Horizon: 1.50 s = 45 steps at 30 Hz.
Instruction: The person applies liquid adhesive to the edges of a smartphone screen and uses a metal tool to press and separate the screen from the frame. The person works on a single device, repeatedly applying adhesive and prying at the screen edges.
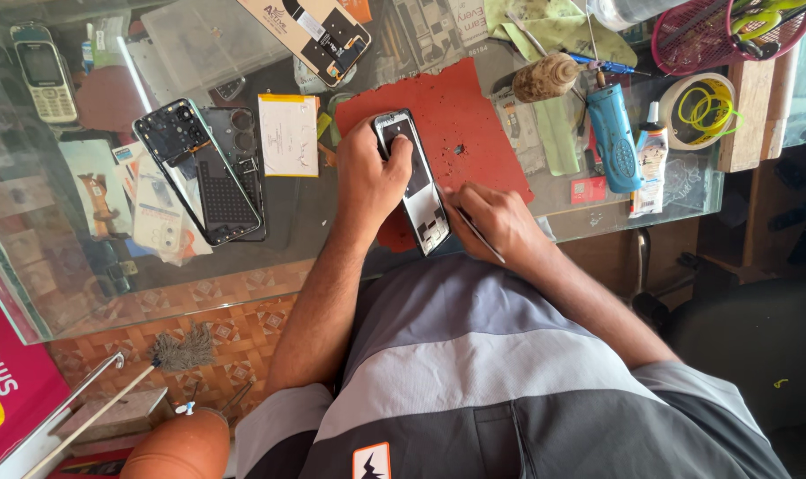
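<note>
Item: opened smartphone frame (pixel 418 191), back cover off, lying on a red work mat (pixel 461 106) atop a glass counter (pixel 305 213). Long axis runs from about 11 o'clock, at its camera end, to 5 o'clock, at its lower end, which overhangs the mat's near edge toward the person. Left hand (pixel 372 173): lies over the frame's upper half from the 9 o'clock side, fingers curled narrowly around the top edge, pinning it down. Right hand (pixel 500 222): sits just beside the frame's lower half at about 4 o'clock, fingers pinched shut on a thin metal tool (pixel 478 232), apparently tweezers or a probe; its tip points toward 10 o'clock at the frame's right edge, touching or nearly so, contact not resolvable. The right hand is the nearer to the frame's lower end. Surroundings: second dismantled phone (pixel 203 173) well apart at 9 o'clock; flat battery pack (pixel 288 135) between the two phones; blue handheld device (pixel 613 137) and glue bottle (pixel 651 151) at 3 o'clock; pink wire basket (pixel 687 49) at 1 o'clock; keypad phone (pixel 44 75) at far 10 o'clock.
</note>
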Motion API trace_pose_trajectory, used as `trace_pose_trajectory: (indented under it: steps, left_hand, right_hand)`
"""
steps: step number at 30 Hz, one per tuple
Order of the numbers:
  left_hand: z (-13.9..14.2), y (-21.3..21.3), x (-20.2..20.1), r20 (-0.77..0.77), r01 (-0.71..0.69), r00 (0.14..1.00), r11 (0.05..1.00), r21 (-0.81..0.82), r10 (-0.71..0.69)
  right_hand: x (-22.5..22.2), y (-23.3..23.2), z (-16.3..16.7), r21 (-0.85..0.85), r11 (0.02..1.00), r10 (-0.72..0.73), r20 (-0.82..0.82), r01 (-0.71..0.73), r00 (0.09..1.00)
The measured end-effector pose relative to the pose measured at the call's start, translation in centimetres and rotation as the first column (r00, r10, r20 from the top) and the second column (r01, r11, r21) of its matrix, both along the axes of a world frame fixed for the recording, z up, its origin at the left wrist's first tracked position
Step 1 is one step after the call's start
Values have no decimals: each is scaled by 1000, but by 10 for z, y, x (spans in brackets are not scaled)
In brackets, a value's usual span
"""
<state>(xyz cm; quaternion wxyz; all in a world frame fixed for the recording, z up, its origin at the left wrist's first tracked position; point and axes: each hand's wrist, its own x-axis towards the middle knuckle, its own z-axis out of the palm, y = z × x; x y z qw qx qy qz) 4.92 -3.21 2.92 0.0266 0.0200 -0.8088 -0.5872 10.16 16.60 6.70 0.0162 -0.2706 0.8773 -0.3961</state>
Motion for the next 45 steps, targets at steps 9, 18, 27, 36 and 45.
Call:
trace_pose_trajectory:
  steps: [9, 18, 27, 36, 45]
  left_hand:
    - [-6, 7, -1, -66, -40, 997, 995, -92, 34]
    - [4, 10, 2, -1, -36, 999, 995, -97, 36]
    - [6, 10, 1, 25, -20, 999, 994, -110, 23]
    - [0, 11, -2, -9, -27, 1000, 992, -122, 26]
    - [-2, 9, 0, -14, -37, 999, 989, -144, 36]
  right_hand:
    - [1, 3, -20, -99, 984, -151, -13, 149, 989]
    - [16, 10, -28, -87, 990, -107, 2, 107, 994]
    - [10, 3, -10, -55, 997, -48, 12, 49, 999]
    - [1, 0, -5, 34, 999, -3, 13, 3, 1000]
    - [-5, -3, -7, 30, 999, 10, 33, -11, 999]
